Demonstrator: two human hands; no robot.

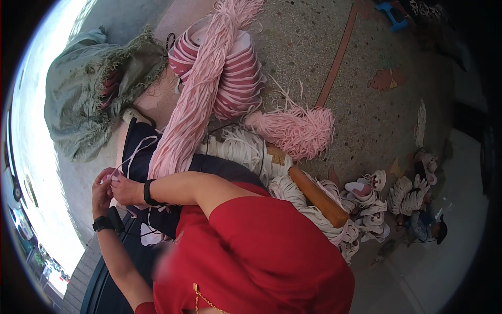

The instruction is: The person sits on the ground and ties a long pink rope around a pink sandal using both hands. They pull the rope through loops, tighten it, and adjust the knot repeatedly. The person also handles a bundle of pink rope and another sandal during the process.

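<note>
In front of my body, at the left, both hands meet with fingers pinched together. My left hand (101, 192) and my right hand (127, 189) close on a thin pale pink strip (140, 148), which loops up from the fingers over my dark blue trousers. Fingers cover most of the held part, and its exact shape is too small to make out. A long bundle of pale pink strips (194, 107) lies across my lap, right of my hands, and runs away over a pink-and-white striped roll (241, 78).
A grey-green woven sack (86, 94) stands at the far left. Right of the roll lies a shorter bundle of pink strips (295, 131). White strips (243, 150) wrap a brown bar (320, 198) at my right, with several white coils (374, 209) beyond it. A blue object (392, 17) lies far right.
</note>
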